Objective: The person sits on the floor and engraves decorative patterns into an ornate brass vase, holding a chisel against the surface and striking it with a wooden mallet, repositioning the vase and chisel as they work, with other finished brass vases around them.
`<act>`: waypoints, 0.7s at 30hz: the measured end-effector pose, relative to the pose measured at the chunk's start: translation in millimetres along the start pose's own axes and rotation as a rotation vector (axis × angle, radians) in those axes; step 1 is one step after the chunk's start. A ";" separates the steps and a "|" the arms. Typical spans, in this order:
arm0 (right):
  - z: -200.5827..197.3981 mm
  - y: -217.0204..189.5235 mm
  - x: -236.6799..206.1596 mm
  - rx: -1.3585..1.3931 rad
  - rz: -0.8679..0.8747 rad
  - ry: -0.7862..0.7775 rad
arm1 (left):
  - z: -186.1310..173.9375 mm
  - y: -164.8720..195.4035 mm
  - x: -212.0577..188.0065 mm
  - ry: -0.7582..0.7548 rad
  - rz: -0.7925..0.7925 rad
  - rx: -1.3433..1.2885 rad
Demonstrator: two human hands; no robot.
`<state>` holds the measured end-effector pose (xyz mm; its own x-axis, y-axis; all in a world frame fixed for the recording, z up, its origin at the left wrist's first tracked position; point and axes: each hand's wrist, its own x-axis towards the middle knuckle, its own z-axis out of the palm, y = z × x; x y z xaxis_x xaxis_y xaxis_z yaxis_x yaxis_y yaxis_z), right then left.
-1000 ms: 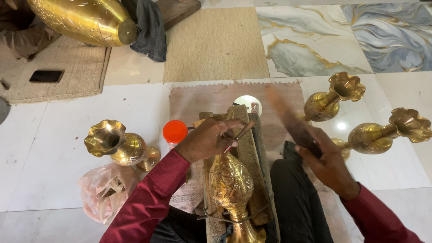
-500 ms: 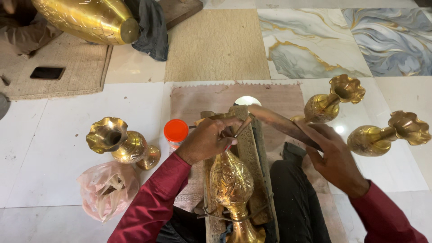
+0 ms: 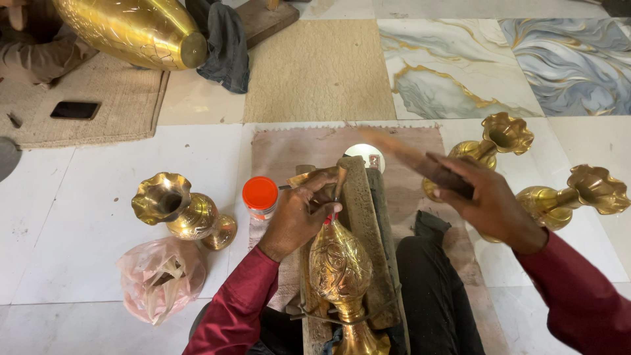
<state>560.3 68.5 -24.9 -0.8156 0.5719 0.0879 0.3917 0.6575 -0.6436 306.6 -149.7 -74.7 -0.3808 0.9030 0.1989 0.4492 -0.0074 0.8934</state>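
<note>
Both arms wear long sleeves of dark red, smooth cloth that reach the wrists and crease at the elbows. The left hand [image 3: 299, 217] and right hand [image 3: 490, 204] are bare, with no glove; no ring or watch can be made out. The legs, near the bottom edge, wear what look like black trousers.

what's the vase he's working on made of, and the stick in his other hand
The vase under the left hand looks like polished brass: bright golden shine, engraved pattern. The stick in the right hand seems to be wood: dull brown, matte, though blurred.
</note>
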 end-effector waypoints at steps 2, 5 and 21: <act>-4.3 -2.9 8.0 0.174 0.062 -0.022 | -0.4 4.1 -0.3 -0.002 0.006 -0.007; -10.8 -5.6 12.8 0.149 0.040 -0.058 | -0.2 8.7 -0.1 -0.019 -0.074 -0.070; -3.5 3.6 1.7 0.024 -0.135 0.032 | -4.6 0.4 4.9 -0.082 -0.056 -0.039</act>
<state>561.7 73.5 -24.4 -0.8461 0.4947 0.1986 0.2690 0.7178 -0.6421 301.2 -147.2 -71.5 -0.3360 0.9347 0.1157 0.3970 0.0291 0.9174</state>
